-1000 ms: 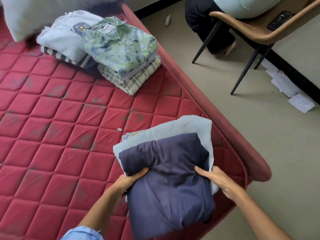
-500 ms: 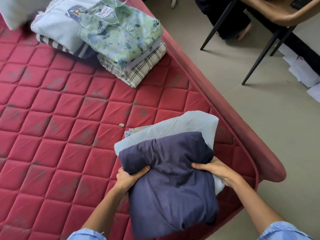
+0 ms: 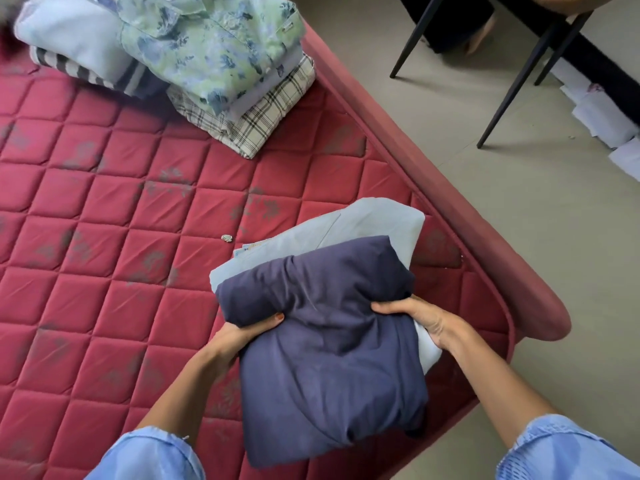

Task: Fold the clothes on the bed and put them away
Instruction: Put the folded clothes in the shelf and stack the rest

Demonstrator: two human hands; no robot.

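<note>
Raised navy garment (image 3: 329, 348) between hands (image 3: 420, 318)

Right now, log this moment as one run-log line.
left hand: grips navy garment | right hand: grips same bundle with light blue garment beneath | folded stack on mattress

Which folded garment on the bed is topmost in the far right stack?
The green floral shirt. It lies over a pale garment and the plaid one at the bottom; the neighbouring stack is topped by a plain pale blue piece.
</note>
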